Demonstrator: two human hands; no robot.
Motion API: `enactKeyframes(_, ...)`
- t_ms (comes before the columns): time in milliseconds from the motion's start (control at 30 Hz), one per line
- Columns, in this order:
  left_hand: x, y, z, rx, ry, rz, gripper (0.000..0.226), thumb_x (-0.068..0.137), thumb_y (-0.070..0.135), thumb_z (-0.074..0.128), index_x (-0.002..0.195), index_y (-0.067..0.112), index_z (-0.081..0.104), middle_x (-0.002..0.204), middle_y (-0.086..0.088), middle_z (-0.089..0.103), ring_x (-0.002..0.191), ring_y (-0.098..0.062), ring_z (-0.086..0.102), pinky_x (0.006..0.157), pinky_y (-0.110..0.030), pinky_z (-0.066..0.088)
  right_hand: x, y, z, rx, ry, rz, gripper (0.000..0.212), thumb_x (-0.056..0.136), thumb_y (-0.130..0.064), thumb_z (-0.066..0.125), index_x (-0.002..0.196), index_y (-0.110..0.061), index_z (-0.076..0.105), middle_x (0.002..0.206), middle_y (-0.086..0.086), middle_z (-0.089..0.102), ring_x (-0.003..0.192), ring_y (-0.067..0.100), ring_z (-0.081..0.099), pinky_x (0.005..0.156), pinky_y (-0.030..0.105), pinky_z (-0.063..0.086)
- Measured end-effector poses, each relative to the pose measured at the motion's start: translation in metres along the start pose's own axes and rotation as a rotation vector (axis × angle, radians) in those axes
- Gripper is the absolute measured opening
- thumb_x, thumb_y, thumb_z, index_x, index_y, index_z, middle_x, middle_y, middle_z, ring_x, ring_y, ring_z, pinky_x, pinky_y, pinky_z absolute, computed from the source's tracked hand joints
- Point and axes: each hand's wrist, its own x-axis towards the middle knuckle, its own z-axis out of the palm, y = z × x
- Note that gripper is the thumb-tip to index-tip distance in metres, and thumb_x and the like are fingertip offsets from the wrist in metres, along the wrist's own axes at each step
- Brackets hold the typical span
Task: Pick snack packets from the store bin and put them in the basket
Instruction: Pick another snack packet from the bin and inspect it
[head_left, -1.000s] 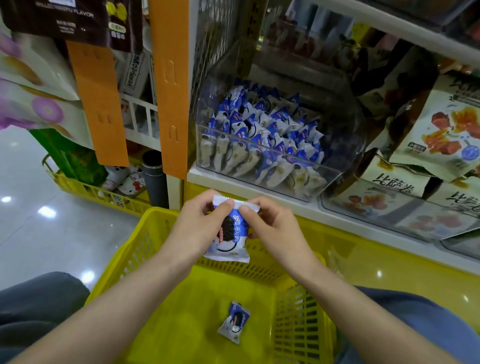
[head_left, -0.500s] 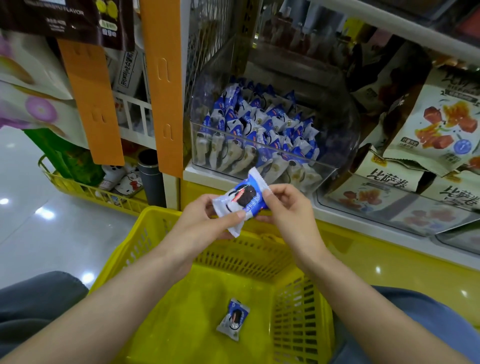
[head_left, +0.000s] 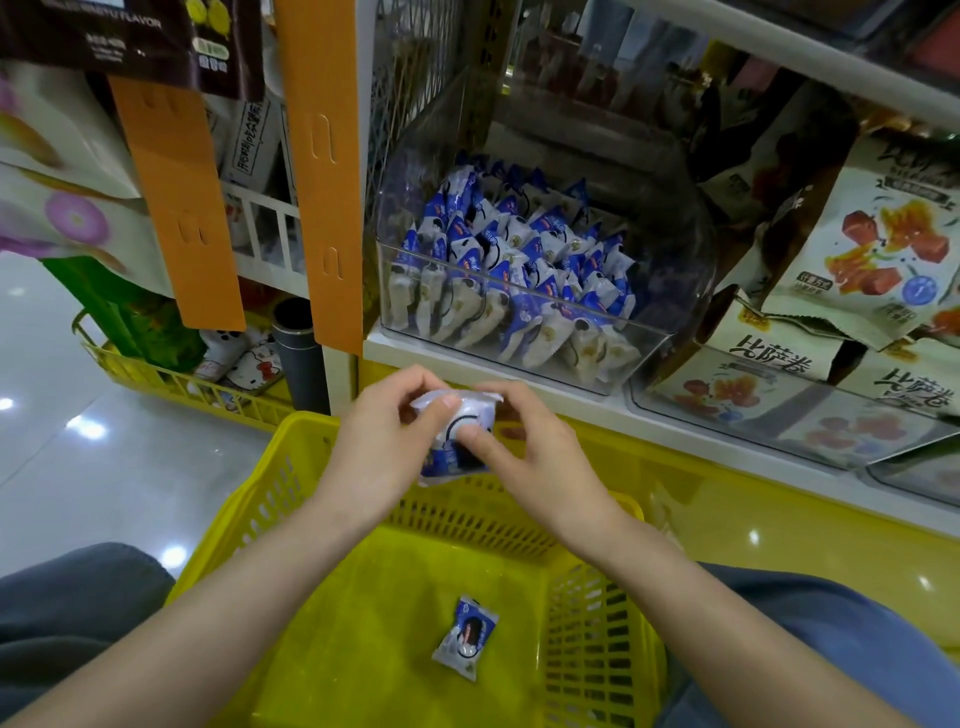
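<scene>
Blue-white snack packet (head_left: 449, 462) is being pinched by both hands, left hand (head_left: 384, 447) and right hand (head_left: 540, 462), above the basket (head_left: 234, 514); second packet (head_left: 466, 638) is lying inside it.

Two hands (head_left: 384, 447) (head_left: 540, 462), one basket (head_left: 249, 499), one bin (head_left: 670, 270).

Held packet (head_left: 451, 460): small blue-and-white wrapper, dark round biscuit print, blurred. Pinched between left hand (head_left: 382, 452) and right hand (head_left: 537, 460), above the far rim of the basket (head_left: 337, 649).

Second packet (head_left: 466, 638): same kind, lying flat on the basket floor, slightly tilted, near the right wall.

Basket: yellow plastic, slotted sides.

Bin (head_left: 670, 270): clear plastic, on the shelf just behind the hands. Heap of matching packets (head_left: 519, 270) piled against its front wall.
</scene>
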Motion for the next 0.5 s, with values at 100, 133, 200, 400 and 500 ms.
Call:
enactKeyframes(100, -0.0018, -0.0014, 0.0027, 0.005, -0.040, -0.009, 0.020, 0.090, 0.017, 0.056, 0.070, 0.020, 0.056, 0.063, 0.006, 0.057, 0.058, -0.003, 0.050, 0.058, -0.025, 0.039, 0.0006, -0.0022, -0.0028, 0.083, 0.046, -0.028, 0.010, 0.089, -0.028, 0.060, 0.080, -0.033, 0.058, 0.070, -0.011, 0.062, 0.069, 0.001, 0.059, 0.067, 0.027, 0.051)
enactKeyframes(133, -0.0017, -0.0018, 0.0034, -0.009, -0.046, -0.023, 0.022, 0.091, 0.017, 0.055, 0.069, 0.019, 0.054, 0.061, 0.006, 0.055, 0.057, -0.004, 0.049, 0.057, -0.026, 0.038, 0.0005, -0.0020, -0.0027, 0.080, 0.047, -0.035, 0.013, 0.089, -0.027, 0.060, 0.077, -0.032, 0.058, 0.069, -0.011, 0.062, 0.068, 0.002, 0.059, 0.064, 0.025, 0.050)
enactKeyframes(200, -0.0013, -0.0015, 0.0039, -0.004, -0.046, -0.035, 0.025, 0.091, 0.018, 0.055, 0.066, 0.020, 0.052, 0.058, 0.006, 0.052, 0.055, -0.003, 0.046, 0.056, -0.025, 0.035, 0.0000, -0.0038, -0.0024, 0.027, 0.060, -0.065, 0.009, 0.088, -0.027, 0.061, 0.079, -0.028, 0.060, 0.074, -0.009, 0.064, 0.071, 0.005, 0.060, 0.064, 0.021, 0.049)
enactKeyframes(400, -0.0005, -0.0022, 0.0045, -0.022, -0.068, -0.072, 0.026, 0.090, 0.022, 0.055, 0.065, 0.021, 0.051, 0.056, 0.008, 0.051, 0.055, -0.003, 0.045, 0.054, -0.021, 0.036, -0.0051, -0.0040, -0.0060, -0.479, 0.173, -0.354, 0.020, 0.091, -0.032, 0.052, 0.089, -0.015, 0.063, 0.082, -0.003, 0.060, 0.070, 0.014, 0.057, 0.056, 0.032, 0.048)
enactKeyframes(500, -0.0003, -0.0027, 0.0068, -0.058, -0.058, -0.089, 0.016, 0.090, 0.022, 0.056, 0.074, 0.023, 0.051, 0.072, 0.004, 0.059, 0.066, -0.007, 0.055, 0.061, -0.023, 0.045, -0.0029, -0.0031, -0.0048, -0.262, 0.176, -0.209, 0.015, 0.092, -0.028, 0.054, 0.086, -0.017, 0.063, 0.080, -0.008, 0.060, 0.073, 0.009, 0.057, 0.064, 0.028, 0.047)
